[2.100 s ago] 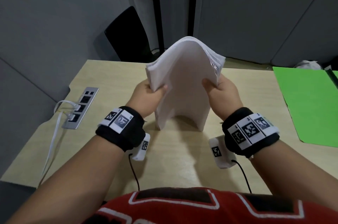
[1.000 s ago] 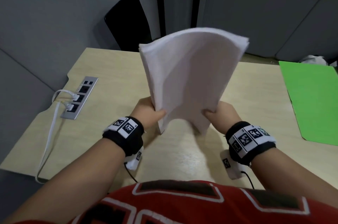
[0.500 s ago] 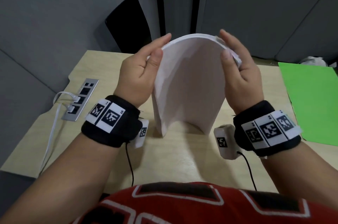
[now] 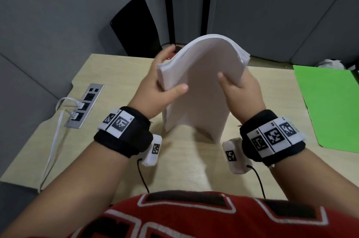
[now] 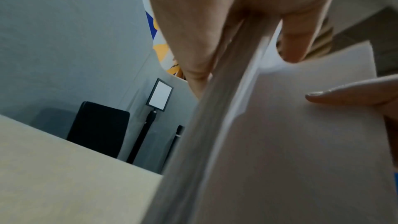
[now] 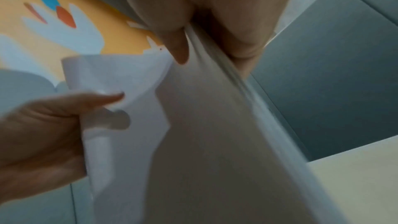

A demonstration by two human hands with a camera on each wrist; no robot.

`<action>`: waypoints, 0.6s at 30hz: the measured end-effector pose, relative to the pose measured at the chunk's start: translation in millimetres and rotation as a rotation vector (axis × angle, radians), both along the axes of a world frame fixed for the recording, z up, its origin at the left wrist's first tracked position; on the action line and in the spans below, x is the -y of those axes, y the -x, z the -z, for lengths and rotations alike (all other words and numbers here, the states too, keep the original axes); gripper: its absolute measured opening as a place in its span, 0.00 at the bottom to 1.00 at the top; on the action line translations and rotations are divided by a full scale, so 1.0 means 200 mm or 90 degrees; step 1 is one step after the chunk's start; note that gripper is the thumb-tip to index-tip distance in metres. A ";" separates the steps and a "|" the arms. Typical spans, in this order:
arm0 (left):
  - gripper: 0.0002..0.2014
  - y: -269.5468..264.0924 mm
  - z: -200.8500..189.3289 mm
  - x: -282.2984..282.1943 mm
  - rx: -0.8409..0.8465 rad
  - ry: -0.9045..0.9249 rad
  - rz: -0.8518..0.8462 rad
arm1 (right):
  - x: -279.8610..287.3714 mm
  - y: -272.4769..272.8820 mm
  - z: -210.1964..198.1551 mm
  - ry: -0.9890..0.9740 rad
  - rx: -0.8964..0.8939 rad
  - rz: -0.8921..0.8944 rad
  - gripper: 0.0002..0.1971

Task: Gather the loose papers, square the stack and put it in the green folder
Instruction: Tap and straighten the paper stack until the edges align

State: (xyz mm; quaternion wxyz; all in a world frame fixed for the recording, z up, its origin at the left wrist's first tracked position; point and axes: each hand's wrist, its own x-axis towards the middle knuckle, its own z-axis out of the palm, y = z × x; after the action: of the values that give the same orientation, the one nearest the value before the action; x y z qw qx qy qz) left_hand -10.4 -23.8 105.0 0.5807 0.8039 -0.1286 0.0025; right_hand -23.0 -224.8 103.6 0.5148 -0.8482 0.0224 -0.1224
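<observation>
A thick stack of white papers (image 4: 200, 86) stands on its lower edge on the desk, its top arched over. My left hand (image 4: 161, 90) grips the stack's left side, thumb on the near face and fingers behind. My right hand (image 4: 240, 88) grips the right side the same way. In the left wrist view the paper stack (image 5: 280, 142) runs between my left hand's thumb and fingers. The right wrist view shows the stack (image 6: 204, 134) pinched by my right hand. The green folder (image 4: 330, 107) lies flat and closed at the desk's right.
The wooden desk (image 4: 184, 169) has a metal socket panel (image 4: 85, 105) with white cables plugged in at its left. A black chair back (image 4: 136, 25) and two black poles stand behind the desk. Crumpled white material (image 4: 330, 63) lies behind the folder.
Both hands have slid down from the stack's top edge to its sides. The stack still stands on the desk, its top bowed over.
</observation>
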 end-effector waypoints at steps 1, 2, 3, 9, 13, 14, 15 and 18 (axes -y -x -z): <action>0.22 -0.01 0.02 0.01 -0.057 -0.055 -0.010 | 0.00 -0.01 0.02 0.022 -0.051 -0.011 0.11; 0.14 -0.01 0.03 0.02 -0.085 -0.114 -0.032 | 0.00 0.00 0.02 0.031 -0.078 -0.022 0.10; 0.07 -0.02 0.04 0.03 -0.082 -0.146 -0.056 | 0.00 0.00 0.02 0.034 -0.083 -0.027 0.10; 0.09 -0.02 -0.02 0.01 0.038 -0.067 -0.127 | 0.02 -0.02 -0.02 -0.070 0.037 0.032 0.05; 0.19 -0.02 0.08 -0.03 -0.097 0.024 -0.123 | 0.03 -0.02 0.10 -0.141 -0.040 0.012 0.10; 0.18 -0.02 0.11 -0.04 -0.121 0.006 -0.125 | 0.04 -0.02 0.13 -0.115 -0.052 0.008 0.09; 0.14 -0.03 0.13 -0.05 -0.137 -0.022 -0.133 | 0.04 -0.03 0.15 -0.080 -0.059 0.009 0.07; 0.03 -0.05 0.11 -0.06 -0.113 -0.054 -0.158 | 0.05 -0.05 0.13 -0.050 -0.033 0.021 0.08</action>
State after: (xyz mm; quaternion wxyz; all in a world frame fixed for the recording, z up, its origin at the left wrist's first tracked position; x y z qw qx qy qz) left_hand -1.3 -12.0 83.0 0.5507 0.8344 0.0239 -0.0022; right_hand -13.1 -234.6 77.9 0.5451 -0.8296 0.0541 -0.1080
